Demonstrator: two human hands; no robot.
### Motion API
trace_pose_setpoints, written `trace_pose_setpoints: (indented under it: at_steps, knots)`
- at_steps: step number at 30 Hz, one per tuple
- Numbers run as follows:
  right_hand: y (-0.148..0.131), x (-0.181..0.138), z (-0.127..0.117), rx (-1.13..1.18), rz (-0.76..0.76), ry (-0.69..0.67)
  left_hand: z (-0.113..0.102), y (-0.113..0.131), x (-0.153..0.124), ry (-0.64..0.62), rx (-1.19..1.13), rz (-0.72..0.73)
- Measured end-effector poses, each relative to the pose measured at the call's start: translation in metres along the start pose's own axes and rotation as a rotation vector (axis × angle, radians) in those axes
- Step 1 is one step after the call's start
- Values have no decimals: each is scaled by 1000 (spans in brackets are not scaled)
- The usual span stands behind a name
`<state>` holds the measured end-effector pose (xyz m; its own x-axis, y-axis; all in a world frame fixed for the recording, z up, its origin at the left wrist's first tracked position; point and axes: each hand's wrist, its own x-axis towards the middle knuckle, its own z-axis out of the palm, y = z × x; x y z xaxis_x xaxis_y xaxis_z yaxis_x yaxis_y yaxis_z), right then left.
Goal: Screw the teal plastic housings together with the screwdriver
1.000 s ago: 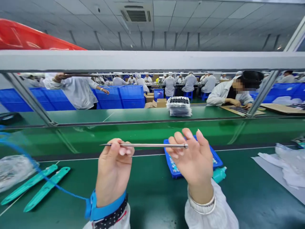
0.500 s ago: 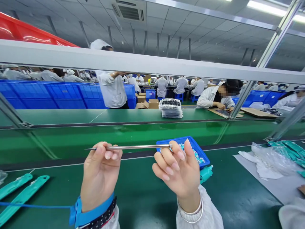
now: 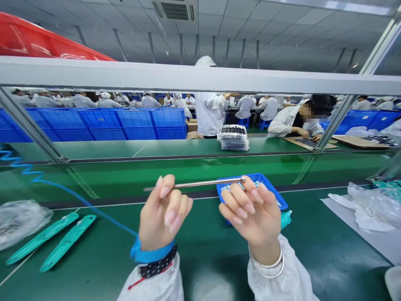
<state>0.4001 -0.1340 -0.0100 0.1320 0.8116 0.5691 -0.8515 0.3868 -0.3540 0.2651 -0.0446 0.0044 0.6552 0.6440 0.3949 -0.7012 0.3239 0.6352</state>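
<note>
A thin metal rod (image 3: 206, 183) spans the space between my two hands, held nearly level above the bench. My left hand (image 3: 164, 213) pinches it near its narrow left end between thumb and fingers. At the rod's collared right end is my right hand (image 3: 252, 211), its index finger bent against the metal and its other fingers curled. The right thumb stands off the rod; the exact grip there is partly hidden. Behind that hand lies a blue tray (image 3: 278, 194) with small white and teal parts, and beside it a teal piece (image 3: 285, 219).
Two long teal plastic pieces (image 3: 67, 244) and a clear plastic bag (image 3: 23, 221) lie at left. A blue coiled cord (image 3: 94, 207) runs to my left wristband. More plastic wrap (image 3: 372, 205) lies at right. Across the barrier stand stacked packs (image 3: 233, 142); a person (image 3: 288, 121) works there.
The view has swung left, so bench things appear further right. My left fingers have shifted their grip on the rod, turning over it. The standing person behind has moved right.
</note>
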Motion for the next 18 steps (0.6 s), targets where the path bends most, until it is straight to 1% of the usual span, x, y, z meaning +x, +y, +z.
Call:
trace_pose_setpoints:
  at_steps: [3,6,10,13,15,16,17,18]
  knots:
    - [-4,-2,-2,-38,-13,44,2,-5,-2,-34,-222,-40]
    - [-7,-3,-5,-90,-32,73,3,-12,-3,-35,-366,-69]
    - [-7,-2,-11,-161,-45,87,6,-21,-3,-15,-443,-55]
    - [-4,-3,-19,-262,-22,54,9,-28,-2,22,-466,-30]
    - [0,-4,-27,-434,-13,39,12,-35,-1,33,-470,-35]
    - [2,-5,-31,-575,-23,58,13,-41,0,32,-463,-49]
    - [3,-6,-35,-739,-66,97,13,-47,1,29,-453,-77]
    - [5,-6,-38,-908,-154,156,12,-54,2,26,-435,-116]
